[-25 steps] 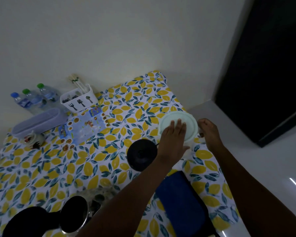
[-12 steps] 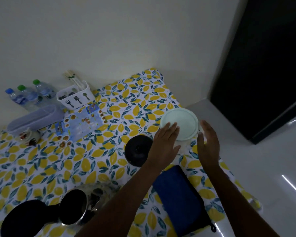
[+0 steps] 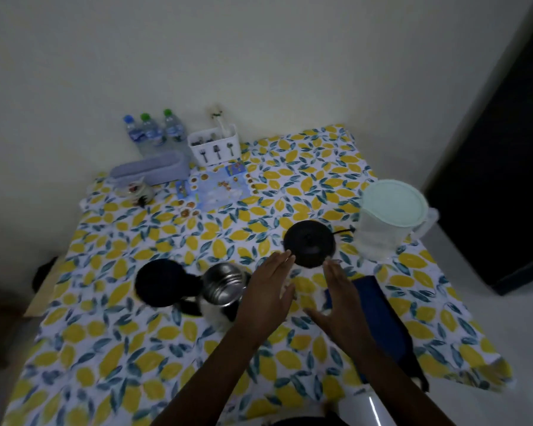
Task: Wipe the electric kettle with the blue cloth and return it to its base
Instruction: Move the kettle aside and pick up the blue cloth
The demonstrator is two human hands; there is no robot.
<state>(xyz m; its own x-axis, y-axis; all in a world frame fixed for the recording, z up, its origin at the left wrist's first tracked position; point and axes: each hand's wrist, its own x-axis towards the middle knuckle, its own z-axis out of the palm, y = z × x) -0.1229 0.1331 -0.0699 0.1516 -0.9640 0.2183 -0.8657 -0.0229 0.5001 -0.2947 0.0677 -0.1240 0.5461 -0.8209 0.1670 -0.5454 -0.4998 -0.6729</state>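
Note:
The electric kettle (image 3: 220,287) stands on the lemon-print tablecloth, its steel inside showing and its black lid (image 3: 159,282) flipped open to the left. The round black base (image 3: 309,243) lies apart from it, further back and to the right, with a cord running right. The folded blue cloth (image 3: 379,312) lies flat at the right, partly under my right arm. My left hand (image 3: 268,293) hovers flat just right of the kettle, fingers apart, holding nothing. My right hand (image 3: 337,299) hovers beside the cloth's left edge, also empty.
A clear jug with a pale green lid (image 3: 388,216) stands at the right edge. At the back are three water bottles (image 3: 153,133), a white cutlery holder (image 3: 214,147), a lilac box (image 3: 151,169) and a small printed mat (image 3: 216,187). Table edge drops right.
Both hands have drawn back from the lidded jug toward me and left, now between the kettle and the blue cloth. The view has swung left, showing the whole kettle.

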